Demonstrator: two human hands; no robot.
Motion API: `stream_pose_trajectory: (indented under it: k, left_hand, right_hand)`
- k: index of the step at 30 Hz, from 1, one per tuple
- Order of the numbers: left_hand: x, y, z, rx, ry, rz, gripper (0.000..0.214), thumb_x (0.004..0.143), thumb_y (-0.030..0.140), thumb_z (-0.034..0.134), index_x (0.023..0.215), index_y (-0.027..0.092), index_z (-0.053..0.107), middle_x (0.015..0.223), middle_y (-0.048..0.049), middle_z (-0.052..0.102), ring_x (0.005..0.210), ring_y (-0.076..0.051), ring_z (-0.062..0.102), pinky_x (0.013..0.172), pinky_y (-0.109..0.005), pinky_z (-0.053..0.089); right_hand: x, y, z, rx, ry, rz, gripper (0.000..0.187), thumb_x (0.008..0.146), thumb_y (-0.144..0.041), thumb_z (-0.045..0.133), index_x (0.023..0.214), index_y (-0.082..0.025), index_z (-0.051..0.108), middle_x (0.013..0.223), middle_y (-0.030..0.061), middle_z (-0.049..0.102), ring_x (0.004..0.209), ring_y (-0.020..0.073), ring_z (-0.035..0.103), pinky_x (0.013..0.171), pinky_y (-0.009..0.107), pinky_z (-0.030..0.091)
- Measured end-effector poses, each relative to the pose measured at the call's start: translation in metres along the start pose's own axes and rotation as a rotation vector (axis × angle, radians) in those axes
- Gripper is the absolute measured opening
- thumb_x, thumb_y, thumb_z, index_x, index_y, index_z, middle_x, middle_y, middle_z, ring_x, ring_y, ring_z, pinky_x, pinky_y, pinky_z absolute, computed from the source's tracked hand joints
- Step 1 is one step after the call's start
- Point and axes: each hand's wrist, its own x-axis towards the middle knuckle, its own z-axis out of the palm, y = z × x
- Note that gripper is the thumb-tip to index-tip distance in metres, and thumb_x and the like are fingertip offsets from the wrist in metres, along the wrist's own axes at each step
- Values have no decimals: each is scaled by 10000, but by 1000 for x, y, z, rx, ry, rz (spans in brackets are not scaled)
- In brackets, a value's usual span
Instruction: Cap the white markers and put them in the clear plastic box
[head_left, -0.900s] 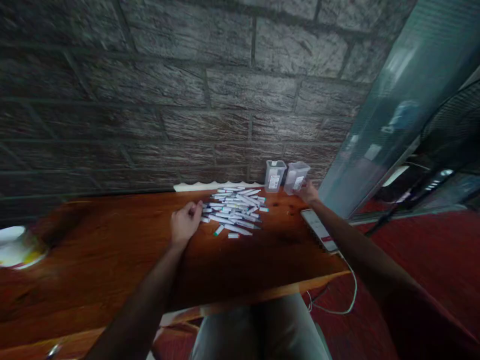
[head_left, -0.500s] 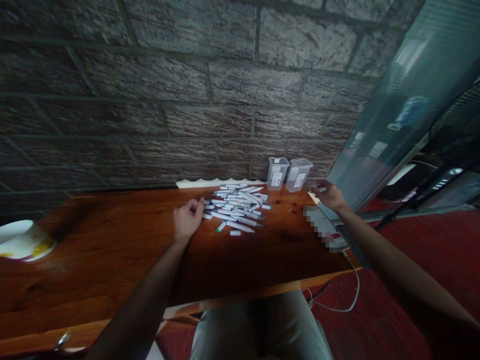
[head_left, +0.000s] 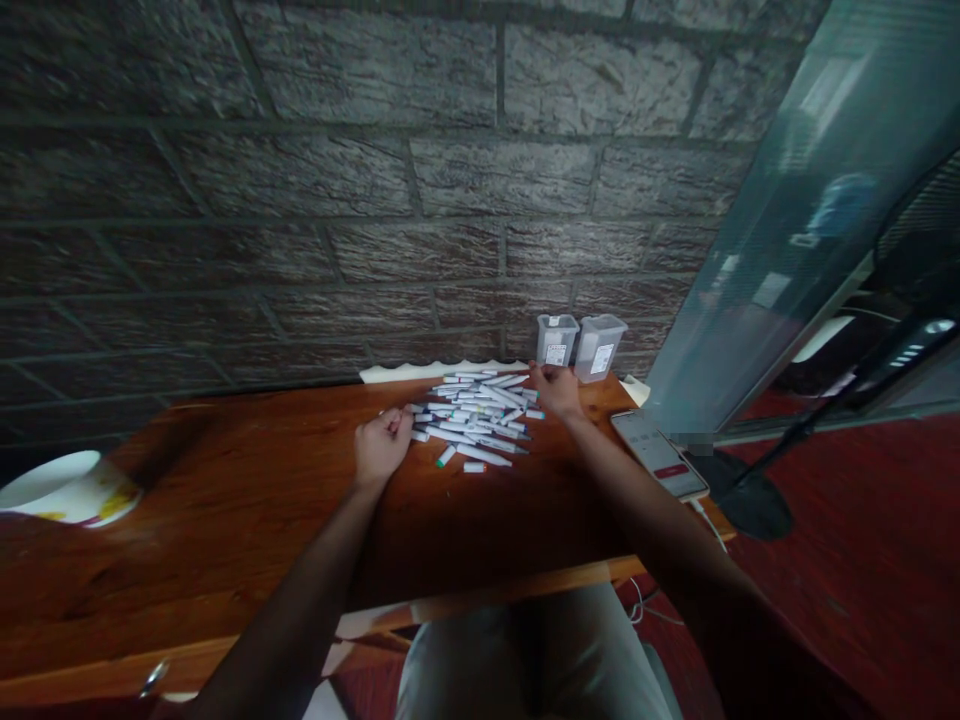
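Markers, slim white plastic cylinders, lie mostly left-to-right on the brown wooden desk just between my left hand and right hand, whose curled fingers' grip I cannot tell.

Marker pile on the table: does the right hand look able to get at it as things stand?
Probably yes: the right hand is by the right edge of the marker pile, with nothing visible in between.
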Motion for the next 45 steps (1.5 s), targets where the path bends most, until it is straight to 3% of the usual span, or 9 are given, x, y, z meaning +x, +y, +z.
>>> stream_pose_trajectory:
  k: [5,8,11,15,19,25,31,45]
  left_hand:
    - [-2,-2,4,-19,-55,-25,426,877,375,493,525,196,333,480,49,312,458,-90,319,501,-236,262]
    - [3,1,7,-20,-70,-32,436,879,388,490,529,197,314,487,51,311,468,-90,318,507,-231,268]
    - [15,7,6,-5,-121,-6,445,878,410,490,534,196,306,486,54,306,466,-89,318,507,-228,268]
    - [28,13,0,26,-158,45,427,876,426,501,551,195,348,492,53,351,463,-87,330,508,-225,277]
    - [26,3,-5,13,-51,-6,396,883,416,500,573,194,396,514,48,400,472,-85,367,533,-215,319]
    - [17,-11,-1,17,-128,-51,389,888,445,489,593,195,445,532,38,440,496,-97,407,545,-216,339]
    - [17,-9,6,1,-165,-34,387,896,444,480,602,192,467,544,38,467,504,-95,423,547,-215,338]
    - [20,-26,-5,17,-23,-163,391,878,438,500,578,187,477,533,32,474,511,-98,422,567,-220,351]
  right_hand:
    - [2,19,-1,7,27,-82,584,897,-596,379,561,-175,605,542,55,624,508,149,546,518,252,340]
    - [-3,27,-3,29,7,-136,517,897,-565,421,699,-167,686,636,66,681,563,162,593,558,256,389]
    - [-9,24,1,50,-59,-197,367,876,-494,519,860,-196,733,780,52,735,635,161,635,610,250,440]
    - [-14,17,7,31,-159,-272,237,827,-418,633,916,-229,743,896,35,750,707,164,657,688,257,479]
    - [-19,14,9,-23,-191,-307,207,828,-364,654,948,-217,735,975,54,744,865,197,664,840,300,480]
    - [-22,13,16,-88,-201,-351,244,841,-347,647,1030,-208,713,1061,65,721,1030,216,624,968,325,436]
    - [-21,18,19,-93,-186,-361,202,857,-301,619,996,-201,727,1076,75,705,1024,213,621,974,324,438]
    - [-19,24,19,-76,-183,-350,171,836,-288,642,945,-211,749,1014,70,722,952,213,647,922,321,472]
